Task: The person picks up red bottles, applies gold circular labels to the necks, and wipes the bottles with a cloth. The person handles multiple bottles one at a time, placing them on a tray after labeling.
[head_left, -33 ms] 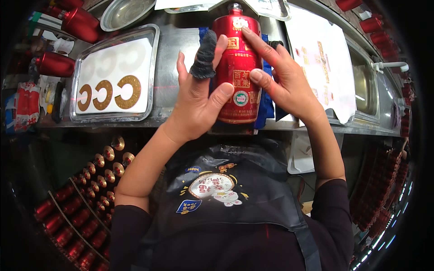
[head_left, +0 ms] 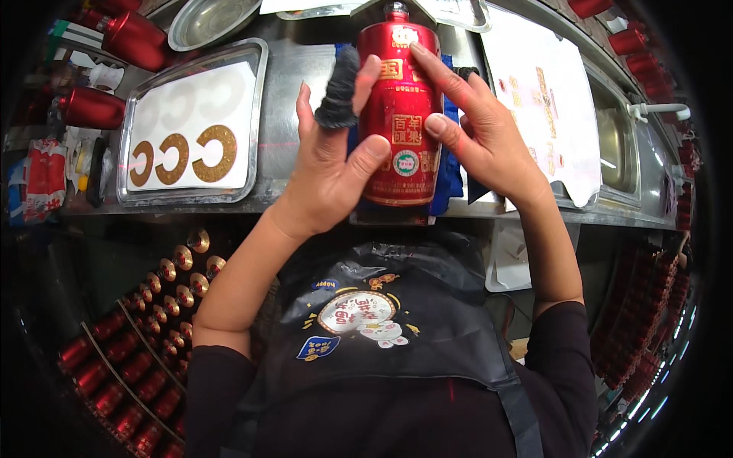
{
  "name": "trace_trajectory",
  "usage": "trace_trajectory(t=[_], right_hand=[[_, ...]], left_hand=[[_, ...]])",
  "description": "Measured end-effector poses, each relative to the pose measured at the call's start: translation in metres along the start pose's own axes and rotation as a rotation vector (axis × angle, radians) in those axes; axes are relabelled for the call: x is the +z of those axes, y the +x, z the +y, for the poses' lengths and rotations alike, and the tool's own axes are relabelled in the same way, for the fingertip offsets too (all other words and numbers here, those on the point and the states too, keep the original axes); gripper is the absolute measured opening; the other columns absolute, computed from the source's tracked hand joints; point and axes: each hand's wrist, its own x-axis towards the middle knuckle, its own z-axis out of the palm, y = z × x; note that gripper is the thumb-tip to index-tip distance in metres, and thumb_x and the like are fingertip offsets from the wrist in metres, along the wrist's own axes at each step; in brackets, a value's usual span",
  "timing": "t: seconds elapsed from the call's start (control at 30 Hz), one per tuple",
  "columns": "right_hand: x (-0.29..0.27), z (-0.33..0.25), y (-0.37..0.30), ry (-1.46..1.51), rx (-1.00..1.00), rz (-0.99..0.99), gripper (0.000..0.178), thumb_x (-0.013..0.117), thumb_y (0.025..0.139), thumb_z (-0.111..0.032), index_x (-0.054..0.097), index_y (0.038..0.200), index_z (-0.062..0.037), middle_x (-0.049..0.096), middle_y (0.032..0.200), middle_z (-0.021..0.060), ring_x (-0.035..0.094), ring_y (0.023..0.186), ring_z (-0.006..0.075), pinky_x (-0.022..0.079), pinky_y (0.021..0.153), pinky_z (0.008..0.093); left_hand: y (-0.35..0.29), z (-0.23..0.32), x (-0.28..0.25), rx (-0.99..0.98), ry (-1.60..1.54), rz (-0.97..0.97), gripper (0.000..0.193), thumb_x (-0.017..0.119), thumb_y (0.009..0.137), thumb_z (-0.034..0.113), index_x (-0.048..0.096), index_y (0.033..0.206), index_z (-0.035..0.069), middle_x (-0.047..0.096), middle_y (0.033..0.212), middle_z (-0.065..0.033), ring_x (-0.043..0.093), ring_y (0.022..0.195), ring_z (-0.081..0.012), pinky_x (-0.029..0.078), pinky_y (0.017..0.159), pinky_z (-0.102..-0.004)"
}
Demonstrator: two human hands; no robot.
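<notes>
A red bottle (head_left: 399, 111) with gold lettering, gold stickers and a round green-and-white label lies neck away from me on blue cloth (head_left: 450, 164). My left hand (head_left: 327, 164) flanks its left side, the thumb and a fingertip at the bottle's edge; a black wrap covers one raised finger. On the other side, my right hand (head_left: 489, 130) has its index fingertip near the upper gold sticker and its thumb beside the middle one. Another black wrap shows on a right finger. The fingers of both hands are fairly straight and hold the bottle between them.
At left, a metal tray (head_left: 265, 84) holds white sheets with gold C-shaped pieces. A white sheet (head_left: 569, 84) with gold stickers lies at right, before a sink (head_left: 620, 172) with a white tap. More red bottles (head_left: 93, 108) stand at left; rows of them fill the lower left.
My left hand has shifted slightly left and toward me. The bottle has shifted very slightly; my right hand stays nearly in place.
</notes>
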Motion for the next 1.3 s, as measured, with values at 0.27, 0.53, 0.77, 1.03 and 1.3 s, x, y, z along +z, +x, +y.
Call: trace_trajectory(t=[0.27, 0.53, 0.77, 1.03, 1.3], right_hand=[[0.003, 0.002, -0.013, 0.000, -0.005, -0.064, 0.088, 0.081, 0.082, -0.051, 0.043, 0.158, -0.0264, 0.041, 0.092, 0.0031, 0.037, 0.071, 0.0123, 0.036, 0.061, 0.0286], [0.005, 0.006, -0.013, 0.082, 0.006, -0.073, 0.092, 0.084, 0.080, -0.046, 0.041, 0.159, -0.0255, 0.047, 0.099, 0.0067, 0.042, 0.077, 0.0131, 0.040, 0.065, 0.0292], [0.009, 0.012, -0.019, -0.061, -0.018, -0.053, 0.095, 0.086, 0.077, -0.037, 0.040, 0.159, -0.0247, 0.053, 0.146, 0.0093, 0.053, 0.090, 0.0109, 0.049, 0.075, 0.0247], [-0.030, 0.053, -0.019, 1.105, 0.648, 0.687, 0.045, 0.062, 0.097, -0.028, 0.061, 0.134, -0.0006, 0.061, 0.088, 0.0009, 0.059, 0.070, 0.0082, 0.046, 0.060, 0.0208], [-0.020, -0.067, -0.005, 0.000, -0.371, 0.046, 0.034, 0.073, 0.074, 0.007, 0.064, 0.106, -0.0009, 0.062, 0.084, 0.0153, 0.065, 0.081, 0.0347, 0.054, 0.072, 0.0399]], left_hand=[[-0.001, -0.004, -0.007, 0.012, 0.021, -0.106, 0.074, 0.056, 0.102, 0.043, 0.025, 0.162, 0.015, 0.033, 0.166, -0.0095, 0.030, 0.153, -0.0323, -0.005, 0.121, -0.0610], [-0.002, -0.003, -0.009, 0.044, 0.039, -0.100, 0.077, 0.060, 0.099, 0.043, 0.027, 0.162, 0.013, 0.034, 0.165, -0.0104, 0.029, 0.153, -0.0341, -0.004, 0.121, -0.0610], [0.000, -0.001, -0.009, 0.027, 0.049, -0.110, 0.082, 0.064, 0.096, 0.045, 0.028, 0.161, 0.010, 0.035, 0.164, -0.0127, 0.025, 0.154, -0.0350, -0.005, 0.121, -0.0604], [-0.017, 0.008, -0.003, -0.273, -0.511, -0.081, 0.113, 0.079, 0.088, 0.028, -0.003, 0.161, -0.003, 0.006, 0.168, -0.0282, 0.011, 0.157, -0.0332, 0.011, 0.126, -0.0431], [-0.024, 0.012, 0.003, -0.253, -0.418, -0.075, 0.113, 0.080, 0.086, 0.027, 0.002, 0.160, -0.006, 0.013, 0.167, -0.0263, 0.017, 0.156, -0.0318, 0.013, 0.125, -0.0430]])
